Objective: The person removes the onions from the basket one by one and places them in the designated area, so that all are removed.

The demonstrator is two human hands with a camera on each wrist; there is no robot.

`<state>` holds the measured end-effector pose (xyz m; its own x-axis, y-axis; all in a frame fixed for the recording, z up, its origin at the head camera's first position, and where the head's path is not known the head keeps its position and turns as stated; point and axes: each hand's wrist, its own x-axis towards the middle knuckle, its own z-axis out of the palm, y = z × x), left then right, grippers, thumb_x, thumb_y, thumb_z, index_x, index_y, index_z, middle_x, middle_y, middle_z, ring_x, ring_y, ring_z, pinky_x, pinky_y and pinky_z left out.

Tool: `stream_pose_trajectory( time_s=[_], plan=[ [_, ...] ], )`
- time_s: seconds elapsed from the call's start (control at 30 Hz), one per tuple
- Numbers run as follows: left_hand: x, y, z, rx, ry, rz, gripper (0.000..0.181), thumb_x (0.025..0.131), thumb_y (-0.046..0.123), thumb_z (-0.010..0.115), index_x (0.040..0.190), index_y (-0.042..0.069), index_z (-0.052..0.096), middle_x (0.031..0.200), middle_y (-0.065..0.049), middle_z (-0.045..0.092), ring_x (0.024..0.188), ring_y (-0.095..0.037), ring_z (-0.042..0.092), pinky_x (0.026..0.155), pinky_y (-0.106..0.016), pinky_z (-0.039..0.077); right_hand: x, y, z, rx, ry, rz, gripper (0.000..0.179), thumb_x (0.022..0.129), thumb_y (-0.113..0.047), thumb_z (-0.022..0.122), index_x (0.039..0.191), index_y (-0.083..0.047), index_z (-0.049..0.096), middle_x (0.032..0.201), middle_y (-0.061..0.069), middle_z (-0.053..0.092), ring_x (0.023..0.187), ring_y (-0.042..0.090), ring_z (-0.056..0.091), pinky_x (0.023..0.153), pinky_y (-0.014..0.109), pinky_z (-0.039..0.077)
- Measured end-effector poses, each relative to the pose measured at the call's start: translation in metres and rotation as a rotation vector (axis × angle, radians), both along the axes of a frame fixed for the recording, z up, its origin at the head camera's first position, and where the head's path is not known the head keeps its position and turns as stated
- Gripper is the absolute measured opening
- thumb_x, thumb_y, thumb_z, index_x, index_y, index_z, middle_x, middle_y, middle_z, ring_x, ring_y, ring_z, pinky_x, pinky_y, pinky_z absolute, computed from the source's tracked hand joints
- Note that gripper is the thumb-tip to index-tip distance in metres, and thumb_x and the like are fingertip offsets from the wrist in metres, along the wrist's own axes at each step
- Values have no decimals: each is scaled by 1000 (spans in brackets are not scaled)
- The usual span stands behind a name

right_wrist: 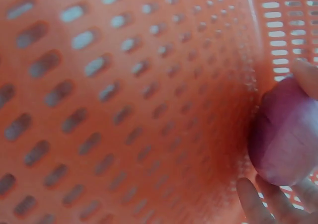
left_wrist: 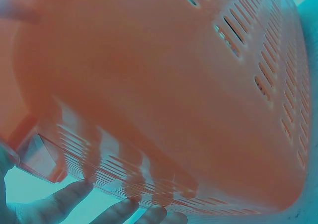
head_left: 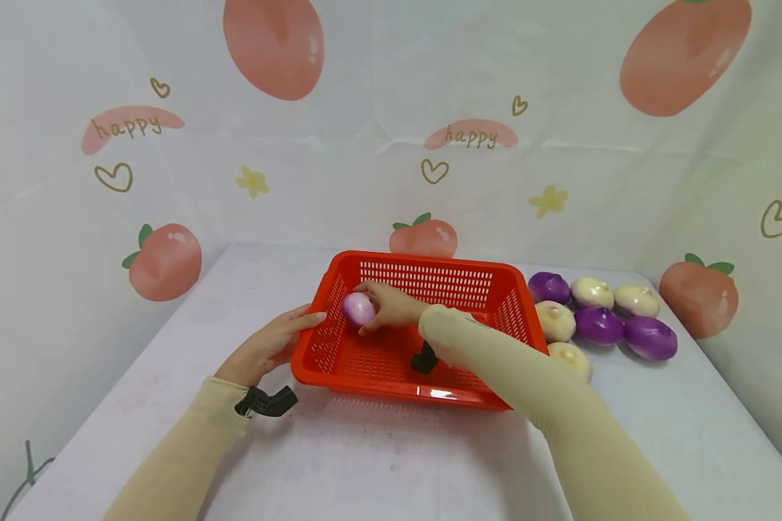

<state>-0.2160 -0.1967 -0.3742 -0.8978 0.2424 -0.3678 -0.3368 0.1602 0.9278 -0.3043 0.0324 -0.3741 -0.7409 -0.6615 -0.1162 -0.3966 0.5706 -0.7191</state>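
Observation:
Inside the red plastic basket (head_left: 378, 388), near its left end, my right hand (head_left: 397, 307) grips a purple-and-white onion (head_left: 358, 310) between thumb and fingers. The right wrist view shows the onion (right_wrist: 285, 134) close to the slotted basket wall, fingertips around its sides. My left hand (head_left: 270, 344) holds the basket's left end, with the thumb over the rim and the other fingers on the outside. From the left wrist, the fingertips (left_wrist: 74, 189) touch the slotted outer wall. Part of the basket's floor is hidden behind my right forearm.
Several purple onions (head_left: 599, 325) and pale onions (head_left: 593, 293) lie grouped on the white table (head_left: 378, 470) just right of the basket. A patterned cloth wall (head_left: 339, 181) rises behind and along the sides. My right sleeve (head_left: 534, 376) crosses over the basket's front right rim.

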Motion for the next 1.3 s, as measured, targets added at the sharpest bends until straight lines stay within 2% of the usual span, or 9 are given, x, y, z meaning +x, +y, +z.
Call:
stream_pose_trajectory(
  time_s=[0.17, 0.27, 0.37, 0.53, 0.73, 0.9, 1.07, 1.17, 1.3],
  plan=[
    [0, 0, -1, -7, 7, -3, 61, 99, 37, 51, 152, 17, 28, 145, -16, 46, 115, -26, 59, 96, -46, 52, -3, 7, 14, -27, -25, -11, 73, 76, -21, 83, 138, -18, 43, 133, 5, 52, 120, 23, 53, 99, 37, 50],
    [0, -1, -1, -11, 14, -2, 61, 99, 37, 51, 152, 17, 29, 145, -16, 46, 114, -26, 60, 95, -46, 52, -4, 15, 30, -80, -42, -23, 72, 77, -21, 82, 137, -20, 42, 132, 6, 50, 113, 23, 56, 95, 35, 52],
    [-2, -1, 0, -9, 20, -8, 64, 97, 40, 54, 152, 17, 30, 143, -15, 47, 112, -24, 60, 95, -45, 52, -5, 28, 49, -151, -32, -46, 76, 78, -21, 81, 140, -20, 38, 136, 8, 47, 115, 25, 57, 95, 36, 52],
    [-3, 0, 1, 6, 24, -11, 67, 95, 43, 57, 151, 17, 31, 140, -14, 50, 107, -22, 62, 94, -43, 53, -8, 58, 80, -301, -24, -144, 82, 77, -20, 82, 144, -23, 34, 141, 9, 43, 121, 29, 54, 95, 43, 51],
    [-1, -1, 1, 7, 18, 0, 66, 96, 42, 57, 151, 16, 31, 137, -14, 52, 105, -21, 62, 93, -42, 54, 1, 96, 103, -435, -7, -310, 83, 79, -18, 81, 143, -20, 28, 145, 12, 37, 123, 31, 52, 99, 47, 47],
    [1, -1, 0, 21, 10, 7, 65, 96, 41, 57, 151, 15, 32, 134, -13, 54, 103, -20, 63, 91, -41, 55, 12, 131, 111, -542, 27, -433, 79, 82, -13, 76, 142, -19, 26, 150, 9, 29, 121, 33, 52, 97, 42, 45],
    [0, -1, 0, 37, 7, 10, 65, 96, 40, 58, 150, 14, 33, 131, -12, 57, 102, -20, 63, 90, -41, 55, 26, 166, 112, -534, 58, -525, 80, 83, -22, 77, 144, -26, 25, 150, 5, 29, 120, 27, 51, 92, 27, 48],
    [0, -2, 0, 44, 5, 7, 63, 96, 38, 57, 150, 14, 33, 129, -11, 57, 101, -20, 63, 89, -41, 56, 35, 184, 109, -549, 53, -564, 83, 83, -22, 76, 146, -30, 23, 149, 4, 28, 121, 24, 50, 87, 17, 51],
    [0, -1, 1, 56, 6, 2, 61, 97, 36, 56, 149, 13, 34, 124, -9, 59, 99, -19, 63, 88, -40, 56, 46, 207, 102, -679, 16, -591, 77, 85, -11, 74, 142, -30, 26, 140, 0, 29, 113, 18, 51, 80, 14, 52]
  ],
)
